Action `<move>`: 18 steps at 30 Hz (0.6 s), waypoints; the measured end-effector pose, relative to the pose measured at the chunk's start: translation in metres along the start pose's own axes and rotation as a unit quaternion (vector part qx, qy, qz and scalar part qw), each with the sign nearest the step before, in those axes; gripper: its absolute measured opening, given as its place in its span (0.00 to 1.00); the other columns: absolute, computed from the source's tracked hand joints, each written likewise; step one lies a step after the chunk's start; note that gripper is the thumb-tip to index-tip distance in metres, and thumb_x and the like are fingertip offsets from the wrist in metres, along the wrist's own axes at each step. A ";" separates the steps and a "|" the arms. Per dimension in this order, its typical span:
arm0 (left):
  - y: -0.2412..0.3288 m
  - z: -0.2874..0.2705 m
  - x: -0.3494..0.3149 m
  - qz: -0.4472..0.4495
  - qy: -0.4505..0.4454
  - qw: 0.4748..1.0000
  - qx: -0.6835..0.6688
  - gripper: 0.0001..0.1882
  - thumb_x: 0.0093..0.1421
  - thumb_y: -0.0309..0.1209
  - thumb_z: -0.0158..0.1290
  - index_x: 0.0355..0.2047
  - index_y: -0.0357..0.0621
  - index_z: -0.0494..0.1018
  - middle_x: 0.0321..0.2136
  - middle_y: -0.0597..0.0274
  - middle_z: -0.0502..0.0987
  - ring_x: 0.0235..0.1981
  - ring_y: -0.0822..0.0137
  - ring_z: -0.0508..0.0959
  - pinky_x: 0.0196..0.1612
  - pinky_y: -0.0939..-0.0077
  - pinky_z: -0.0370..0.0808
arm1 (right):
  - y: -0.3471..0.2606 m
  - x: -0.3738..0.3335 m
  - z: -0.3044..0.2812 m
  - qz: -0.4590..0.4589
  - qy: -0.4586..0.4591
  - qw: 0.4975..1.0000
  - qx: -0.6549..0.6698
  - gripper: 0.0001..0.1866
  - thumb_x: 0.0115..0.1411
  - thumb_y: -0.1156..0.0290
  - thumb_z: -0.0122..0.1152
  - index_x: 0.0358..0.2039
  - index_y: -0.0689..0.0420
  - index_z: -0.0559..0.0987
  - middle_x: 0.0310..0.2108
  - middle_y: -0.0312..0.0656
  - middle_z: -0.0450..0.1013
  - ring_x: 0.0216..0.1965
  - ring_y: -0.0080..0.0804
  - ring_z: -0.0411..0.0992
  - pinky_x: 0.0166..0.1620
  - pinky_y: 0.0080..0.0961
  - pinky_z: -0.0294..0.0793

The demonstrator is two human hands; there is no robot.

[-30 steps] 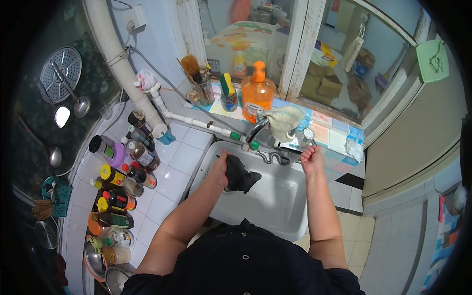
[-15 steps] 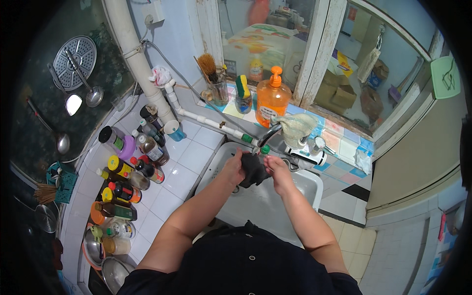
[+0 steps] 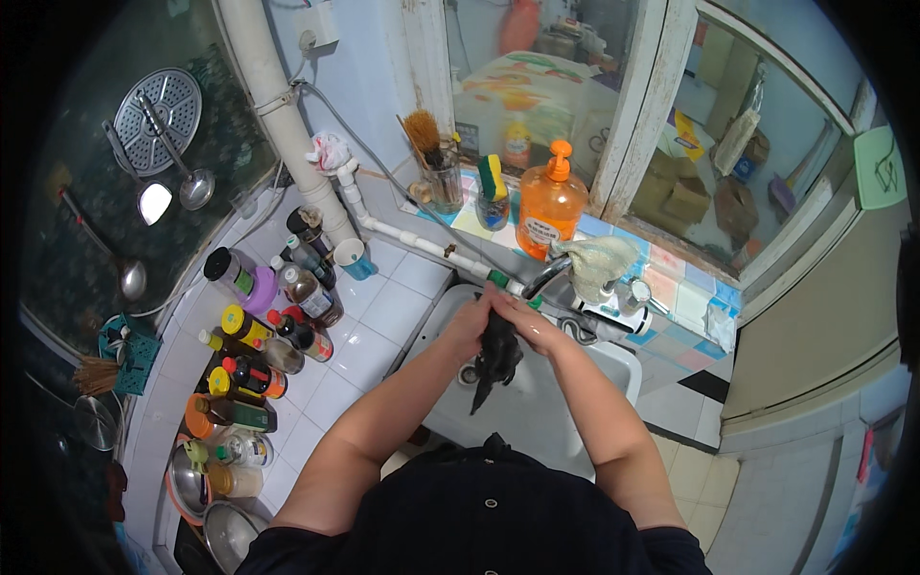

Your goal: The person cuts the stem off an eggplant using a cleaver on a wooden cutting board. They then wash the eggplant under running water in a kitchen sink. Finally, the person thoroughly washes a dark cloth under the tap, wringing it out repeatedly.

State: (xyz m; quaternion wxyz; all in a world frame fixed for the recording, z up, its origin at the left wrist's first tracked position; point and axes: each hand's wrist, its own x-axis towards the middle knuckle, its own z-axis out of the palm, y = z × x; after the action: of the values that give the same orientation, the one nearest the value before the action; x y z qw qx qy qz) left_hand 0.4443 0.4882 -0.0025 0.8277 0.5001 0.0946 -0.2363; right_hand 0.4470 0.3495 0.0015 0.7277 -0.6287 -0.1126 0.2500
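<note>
Over the white sink (image 3: 613, 379), below the tap (image 3: 541, 278), a dark wet cloth (image 3: 496, 356) is held, its tail hanging down. It is judged soft, limp and light, best gripped at the bunched top. The left hand (image 3: 477, 318) and right hand (image 3: 525, 326) are closed around it, fingers curled.

Bright window daylight, dark fisheye rim, sharp centre.

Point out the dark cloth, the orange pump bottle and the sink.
dark cloth (image 3: 494, 361), head view, on the hanging middle of the wrung cloth below both hands.
orange pump bottle (image 3: 549, 213), head view, on the bottle's body.
sink (image 3: 613, 369), head view, on the bare right wall of the basin.
</note>
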 end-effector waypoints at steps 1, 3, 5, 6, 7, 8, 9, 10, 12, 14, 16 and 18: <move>0.006 0.006 -0.003 0.004 0.004 0.999 0.047 0.21 0.63 0.49 0.38 0.38 0.44 0.69 0.34 0.65 0.73 0.37 0.73 0.73 0.40 0.75 0.71 | 0.005 -0.002 -0.013 0.014 -0.017 0.999 -0.048 0.25 0.60 0.51 0.48 0.48 0.58 0.69 0.46 0.38 0.67 0.48 0.24 0.61 0.51 0.22 0.58; 0.000 0.003 0.012 0.090 0.032 0.975 0.199 0.20 0.62 0.47 0.40 0.33 0.42 0.70 0.30 0.65 0.72 0.33 0.74 0.71 0.36 0.75 0.69 | 0.012 -0.007 -0.035 0.043 -0.052 0.986 -0.150 0.21 0.59 0.55 0.52 0.45 0.58 0.71 0.41 0.37 0.69 0.43 0.22 0.64 0.47 0.20 0.61; 0.002 0.003 0.020 0.165 0.034 0.927 0.334 0.19 0.62 0.45 0.41 0.31 0.42 0.70 0.29 0.65 0.72 0.32 0.73 0.71 0.35 0.75 0.68 | 0.010 -0.019 -0.040 0.047 -0.014 0.989 -0.140 0.14 0.58 0.61 0.55 0.39 0.58 0.71 0.34 0.31 0.68 0.36 0.17 0.63 0.39 0.16 0.61; 0.002 0.001 0.023 0.231 0.025 0.901 0.367 0.18 0.61 0.43 0.42 0.32 0.38 0.70 0.29 0.58 0.73 0.31 0.67 0.73 0.35 0.71 0.68 | 0.006 -0.026 -0.037 0.048 0.004 0.990 -0.132 0.11 0.57 0.64 0.57 0.36 0.58 0.72 0.30 0.28 0.68 0.32 0.14 0.62 0.35 0.14 0.61; 0.000 0.002 0.023 0.229 0.058 0.883 0.406 0.18 0.61 0.43 0.41 0.32 0.38 0.70 0.28 0.55 0.73 0.31 0.64 0.73 0.35 0.70 0.68 | 0.001 -0.032 -0.029 0.032 0.025 0.992 -0.117 0.10 0.56 0.66 0.57 0.34 0.57 0.71 0.29 0.27 0.67 0.30 0.14 0.62 0.34 0.13 0.60; 0.001 0.011 0.021 0.227 0.089 0.862 0.445 0.18 0.61 0.42 0.41 0.32 0.37 0.70 0.28 0.53 0.74 0.31 0.60 0.74 0.35 0.69 0.69 | -0.006 -0.038 -0.020 0.013 0.049 0.994 -0.100 0.09 0.55 0.68 0.58 0.32 0.57 0.71 0.27 0.26 0.66 0.29 0.13 0.61 0.32 0.13 0.60; 0.001 0.019 0.020 0.223 0.119 0.838 0.483 0.18 0.61 0.42 0.41 0.32 0.37 0.70 0.28 0.50 0.74 0.31 0.57 0.75 0.35 0.68 0.69 | -0.009 -0.041 -0.014 -0.005 0.072 0.994 -0.083 0.08 0.54 0.70 0.59 0.31 0.57 0.70 0.26 0.25 0.65 0.27 0.13 0.60 0.31 0.12 0.59; -0.006 0.023 0.025 0.241 0.139 0.834 0.476 0.19 0.61 0.42 0.40 0.32 0.37 0.70 0.27 0.48 0.74 0.31 0.54 0.75 0.35 0.66 0.69 | -0.002 -0.037 -0.016 -0.023 0.079 0.994 -0.065 0.08 0.54 0.71 0.59 0.31 0.57 0.69 0.26 0.27 0.64 0.28 0.14 0.61 0.32 0.14 0.60; -0.024 0.030 0.033 0.274 0.173 0.824 0.464 0.20 0.61 0.42 0.40 0.32 0.37 0.71 0.25 0.44 0.74 0.30 0.48 0.74 0.35 0.63 0.70 | 0.013 -0.032 -0.024 -0.061 0.168 0.981 -0.075 0.08 0.54 0.71 0.58 0.31 0.58 0.68 0.26 0.28 0.64 0.28 0.15 0.61 0.32 0.15 0.61; -0.030 0.036 0.029 0.288 0.144 0.770 0.551 0.19 0.61 0.42 0.41 0.31 0.38 0.71 0.23 0.45 0.74 0.29 0.47 0.75 0.33 0.60 0.71 | 0.008 -0.036 -0.027 -0.063 0.239 0.965 -0.090 0.08 0.54 0.73 0.56 0.32 0.58 0.67 0.26 0.30 0.64 0.28 0.18 0.61 0.34 0.17 0.62; -0.025 0.040 0.026 0.265 0.106 0.700 0.654 0.19 0.59 0.44 0.43 0.35 0.40 0.71 0.25 0.45 0.74 0.32 0.48 0.75 0.32 0.58 0.71 | 0.010 -0.040 -0.032 -0.062 0.251 0.955 -0.147 0.08 0.54 0.72 0.56 0.31 0.57 0.66 0.25 0.31 0.64 0.28 0.18 0.61 0.34 0.17 0.62; -0.020 0.039 0.029 0.398 0.073 0.638 0.655 0.15 0.59 0.40 0.45 0.32 0.40 0.72 0.22 0.49 0.74 0.26 0.50 0.75 0.26 0.60 0.72 | 0.012 -0.046 -0.035 -0.081 0.278 0.927 -0.238 0.13 0.52 0.67 0.58 0.31 0.58 0.65 0.22 0.37 0.65 0.24 0.24 0.63 0.29 0.23 0.63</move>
State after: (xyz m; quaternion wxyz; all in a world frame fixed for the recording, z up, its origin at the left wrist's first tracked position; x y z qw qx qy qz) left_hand 0.4571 0.4376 -0.0105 0.2880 0.9162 -0.2329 0.1528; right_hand 0.4223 0.2972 -0.0095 0.5762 -0.8167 -0.0127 -0.0292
